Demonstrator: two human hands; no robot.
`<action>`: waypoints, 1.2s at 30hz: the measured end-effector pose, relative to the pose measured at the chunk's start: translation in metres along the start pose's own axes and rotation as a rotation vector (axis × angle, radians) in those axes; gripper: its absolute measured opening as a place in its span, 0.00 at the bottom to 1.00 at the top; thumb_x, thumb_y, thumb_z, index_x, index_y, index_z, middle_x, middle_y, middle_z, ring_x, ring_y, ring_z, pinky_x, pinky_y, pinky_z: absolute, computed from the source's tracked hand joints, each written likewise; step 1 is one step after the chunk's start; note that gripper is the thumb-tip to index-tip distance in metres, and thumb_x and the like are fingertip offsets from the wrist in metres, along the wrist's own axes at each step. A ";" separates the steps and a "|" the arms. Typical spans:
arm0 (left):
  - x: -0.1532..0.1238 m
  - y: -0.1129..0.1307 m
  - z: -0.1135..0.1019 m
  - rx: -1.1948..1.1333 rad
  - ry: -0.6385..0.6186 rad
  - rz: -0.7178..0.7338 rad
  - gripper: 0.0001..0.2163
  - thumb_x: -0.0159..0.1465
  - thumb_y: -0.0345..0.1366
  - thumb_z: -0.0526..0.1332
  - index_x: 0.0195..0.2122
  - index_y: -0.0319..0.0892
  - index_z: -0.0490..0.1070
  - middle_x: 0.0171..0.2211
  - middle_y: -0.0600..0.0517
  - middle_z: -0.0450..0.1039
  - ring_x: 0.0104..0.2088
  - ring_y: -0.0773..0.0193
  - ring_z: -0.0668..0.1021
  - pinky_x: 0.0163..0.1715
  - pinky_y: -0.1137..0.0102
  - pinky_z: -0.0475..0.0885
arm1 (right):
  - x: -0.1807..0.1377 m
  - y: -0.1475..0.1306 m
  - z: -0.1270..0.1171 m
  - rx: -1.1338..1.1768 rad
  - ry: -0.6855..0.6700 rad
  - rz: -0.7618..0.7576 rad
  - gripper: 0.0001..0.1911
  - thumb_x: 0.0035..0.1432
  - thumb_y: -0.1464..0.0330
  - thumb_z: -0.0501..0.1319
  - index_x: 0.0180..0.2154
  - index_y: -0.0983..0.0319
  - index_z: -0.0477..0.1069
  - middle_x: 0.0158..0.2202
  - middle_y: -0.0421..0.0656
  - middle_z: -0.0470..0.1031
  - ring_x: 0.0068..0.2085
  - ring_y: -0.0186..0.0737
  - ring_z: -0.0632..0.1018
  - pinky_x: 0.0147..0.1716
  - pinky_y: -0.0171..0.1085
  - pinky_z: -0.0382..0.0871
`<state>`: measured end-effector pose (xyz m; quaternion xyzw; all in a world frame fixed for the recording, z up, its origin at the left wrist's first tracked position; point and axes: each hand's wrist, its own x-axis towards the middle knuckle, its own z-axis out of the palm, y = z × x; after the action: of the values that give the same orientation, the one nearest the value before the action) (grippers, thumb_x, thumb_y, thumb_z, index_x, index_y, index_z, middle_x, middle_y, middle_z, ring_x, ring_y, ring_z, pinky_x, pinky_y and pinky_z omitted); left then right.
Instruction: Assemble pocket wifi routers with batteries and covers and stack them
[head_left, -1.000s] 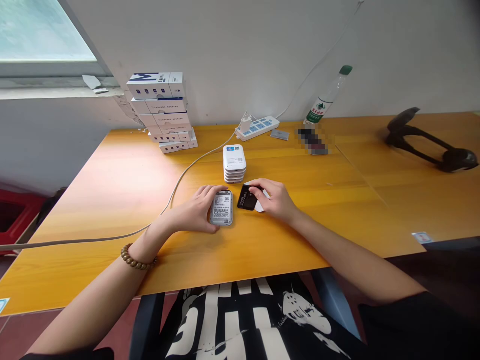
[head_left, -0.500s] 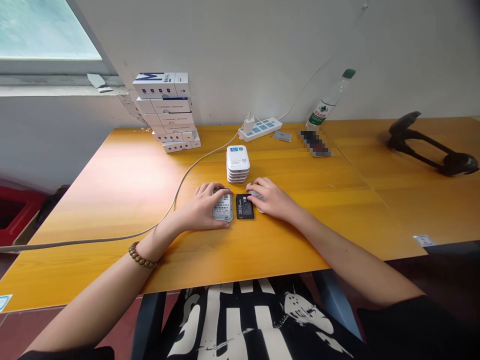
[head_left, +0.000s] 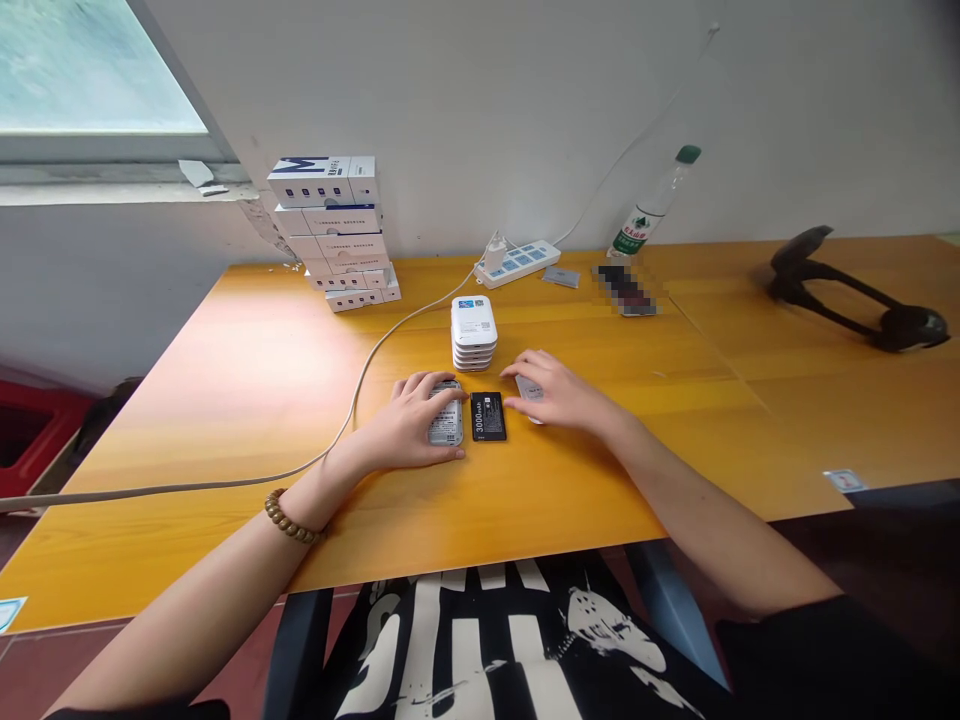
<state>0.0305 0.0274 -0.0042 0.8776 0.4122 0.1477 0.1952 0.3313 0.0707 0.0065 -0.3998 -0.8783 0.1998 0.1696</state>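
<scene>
My left hand [head_left: 412, 422] curls around the left side of a small white pocket router [head_left: 448, 425], thumb along its near end and fingers over its far end. The router's back is off, showing a printed label inside. Just right of it lies a flat black battery [head_left: 489, 417] marked 3000mAh, untouched by either hand. Over a white back cover [head_left: 529, 388] hovers or rests my right hand [head_left: 559, 392], its thumb and fingers apart. The hand hides the cover's right part, and whether they touch is unclear.
A stack of several white routers [head_left: 474, 330] stands just beyond the battery. Several white boxes [head_left: 330, 230] are piled at the back left. A cable [head_left: 360, 385] runs from a power strip [head_left: 517, 263]. Further right are a water bottle [head_left: 641, 222] and a black stand [head_left: 847, 290].
My right hand and the white cover have shifted right, away from the battery, which is now fully exposed. My left hand stays around the router.
</scene>
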 end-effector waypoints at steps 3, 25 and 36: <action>0.000 -0.001 0.001 -0.009 0.004 -0.002 0.35 0.59 0.53 0.73 0.65 0.50 0.66 0.68 0.38 0.64 0.68 0.34 0.67 0.67 0.39 0.60 | -0.002 -0.013 0.008 0.073 -0.092 -0.057 0.33 0.60 0.55 0.74 0.62 0.56 0.72 0.58 0.51 0.75 0.61 0.59 0.74 0.62 0.59 0.70; 0.000 -0.007 0.002 -0.008 0.021 -0.011 0.39 0.58 0.52 0.74 0.68 0.48 0.65 0.69 0.37 0.64 0.67 0.33 0.66 0.67 0.38 0.60 | -0.008 0.000 -0.026 -0.108 -0.359 0.312 0.48 0.52 0.51 0.72 0.71 0.53 0.63 0.72 0.54 0.60 0.74 0.69 0.60 0.69 0.60 0.62; 0.001 -0.010 0.004 -0.033 0.031 -0.014 0.40 0.56 0.53 0.75 0.68 0.48 0.65 0.67 0.39 0.66 0.67 0.34 0.67 0.67 0.39 0.60 | -0.011 -0.004 -0.021 -0.194 -0.328 0.264 0.48 0.49 0.46 0.74 0.67 0.54 0.66 0.65 0.55 0.68 0.67 0.72 0.67 0.65 0.64 0.62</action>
<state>0.0260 0.0332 -0.0125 0.8690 0.4186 0.1668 0.2044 0.3451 0.0642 0.0246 -0.4878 -0.8493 0.1973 -0.0423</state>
